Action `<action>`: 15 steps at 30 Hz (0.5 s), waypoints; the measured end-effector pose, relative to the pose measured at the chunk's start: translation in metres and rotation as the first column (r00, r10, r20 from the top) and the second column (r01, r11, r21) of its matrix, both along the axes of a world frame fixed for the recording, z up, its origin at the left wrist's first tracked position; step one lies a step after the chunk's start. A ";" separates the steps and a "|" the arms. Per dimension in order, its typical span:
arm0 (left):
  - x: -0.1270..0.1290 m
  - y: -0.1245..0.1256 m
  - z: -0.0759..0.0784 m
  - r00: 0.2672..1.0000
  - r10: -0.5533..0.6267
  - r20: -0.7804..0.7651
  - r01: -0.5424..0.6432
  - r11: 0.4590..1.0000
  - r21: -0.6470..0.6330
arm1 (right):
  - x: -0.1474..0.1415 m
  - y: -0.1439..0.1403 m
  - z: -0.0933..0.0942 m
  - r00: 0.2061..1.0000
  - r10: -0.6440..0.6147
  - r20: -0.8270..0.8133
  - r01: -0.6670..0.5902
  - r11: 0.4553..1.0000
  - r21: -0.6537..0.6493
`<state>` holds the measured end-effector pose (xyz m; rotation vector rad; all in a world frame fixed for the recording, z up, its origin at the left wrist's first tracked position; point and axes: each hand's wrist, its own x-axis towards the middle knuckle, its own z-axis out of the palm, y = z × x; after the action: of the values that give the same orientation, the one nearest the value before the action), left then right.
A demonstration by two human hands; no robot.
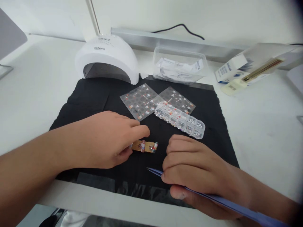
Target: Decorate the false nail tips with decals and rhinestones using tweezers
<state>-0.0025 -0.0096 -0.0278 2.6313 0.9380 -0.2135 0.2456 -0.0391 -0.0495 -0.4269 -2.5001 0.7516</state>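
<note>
The left hand pinches one end of a small tan strip carrying tiny nail pieces, which lies on the black mat between both hands. The right hand is curled closed around blue tweezers, tips pointing toward the left hand. A clear bead box sits just beyond the right hand.

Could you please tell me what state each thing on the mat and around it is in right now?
wooden strip: flat on the black mat, pinched at one end by the left hand, small pieces on it.
tweezers: gripped in the right hand, tips shut.
bead box: closed, lying flat.
sticker sheets: flat, overlapping.
nail lamp: unlit, nothing under it.
clear tub: uncovered, papers inside.
</note>
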 end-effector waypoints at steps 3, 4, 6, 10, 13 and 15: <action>0.000 0.000 0.000 1.000 -0.001 -0.002 0.001 1.000 -0.001 | 0.001 0.000 0.001 1.000 0.017 -0.005 -0.017 1.000 0.000; 0.000 0.000 0.000 1.000 -0.001 -0.001 0.001 1.000 0.002 | 0.001 0.001 0.001 1.000 0.013 0.000 -0.013 1.000 -0.001; 0.001 -0.001 -0.001 1.000 0.000 0.001 0.000 1.000 0.007 | 0.002 0.002 0.002 1.000 0.018 -0.011 -0.018 1.000 0.005; 0.001 -0.001 0.000 1.000 -0.003 0.002 0.003 1.000 0.004 | 0.003 0.003 0.003 0.998 0.039 -0.040 -0.038 0.999 0.025; 0.001 -0.001 0.000 1.000 -0.002 0.001 0.002 1.000 0.000 | 0.004 0.002 0.003 1.000 0.016 -0.014 -0.016 1.000 0.023; 0.001 -0.001 0.000 1.000 -0.004 0.005 0.004 1.000 0.004 | 0.004 0.001 0.003 1.000 0.018 -0.012 -0.018 1.000 0.016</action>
<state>-0.0020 -0.0106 -0.0282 2.6362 0.9324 -0.2066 0.2492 -0.0381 -0.0469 -0.3939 -2.4996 0.7390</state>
